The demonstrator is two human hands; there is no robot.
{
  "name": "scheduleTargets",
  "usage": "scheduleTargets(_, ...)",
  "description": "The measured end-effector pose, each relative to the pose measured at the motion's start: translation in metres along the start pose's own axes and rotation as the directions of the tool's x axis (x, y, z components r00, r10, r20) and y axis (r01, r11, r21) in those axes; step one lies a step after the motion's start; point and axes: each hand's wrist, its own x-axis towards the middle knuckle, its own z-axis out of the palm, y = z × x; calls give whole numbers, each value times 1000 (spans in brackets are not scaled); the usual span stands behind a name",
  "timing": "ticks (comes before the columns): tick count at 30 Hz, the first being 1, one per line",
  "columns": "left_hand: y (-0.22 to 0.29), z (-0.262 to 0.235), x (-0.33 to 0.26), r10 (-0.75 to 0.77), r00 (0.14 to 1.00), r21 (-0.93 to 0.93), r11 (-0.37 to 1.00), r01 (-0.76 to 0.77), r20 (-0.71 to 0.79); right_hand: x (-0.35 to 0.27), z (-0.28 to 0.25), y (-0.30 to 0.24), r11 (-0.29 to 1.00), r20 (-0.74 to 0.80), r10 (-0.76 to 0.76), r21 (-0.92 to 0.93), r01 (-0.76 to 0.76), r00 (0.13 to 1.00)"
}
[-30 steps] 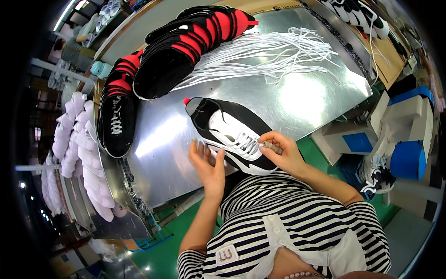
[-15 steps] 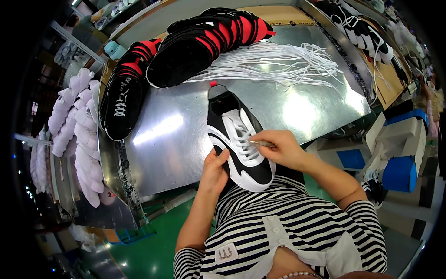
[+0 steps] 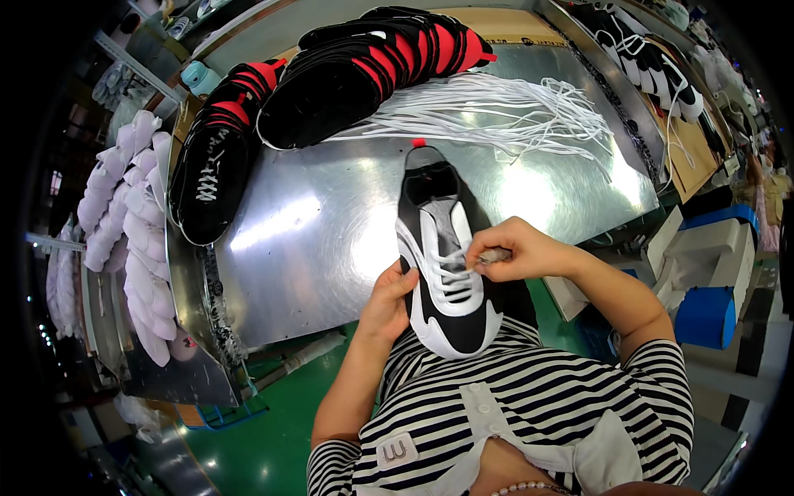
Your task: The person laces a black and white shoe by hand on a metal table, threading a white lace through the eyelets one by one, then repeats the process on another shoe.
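A black and white sneaker [image 3: 442,248] lies on the shiny metal table [image 3: 314,223], toe toward me and heel with a red tab pointing away. My left hand [image 3: 389,302] grips its left side near the toe. My right hand [image 3: 513,248] pinches the end of a white lace [image 3: 488,258] threaded through the sneaker's eyelets, just right of the tongue.
A bundle of loose white laces [image 3: 496,112] lies behind the sneaker. Rows of black and red sneakers [image 3: 372,66] and a laced one [image 3: 211,169] sit at the back left. Pale shoe lasts [image 3: 124,223] hang at the left. More sneakers [image 3: 653,58] and boxes [image 3: 703,273] are at the right.
The sneaker has been turned from a slant to lie straight, toe toward me. My right hand has drawn the lace out to the right, and my left hand has shifted along the shoe's side.
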Motion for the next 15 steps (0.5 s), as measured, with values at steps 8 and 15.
scheduleTargets(8,-11,6,11,-12,996,-39,999,15,90,-20,7,33,962,-113,-125,228,149,986)
scheduleTargets(15,-12,3,12,24,994,-74,997,-16,108,-30,28,59,851,-593,258,513,111,762)
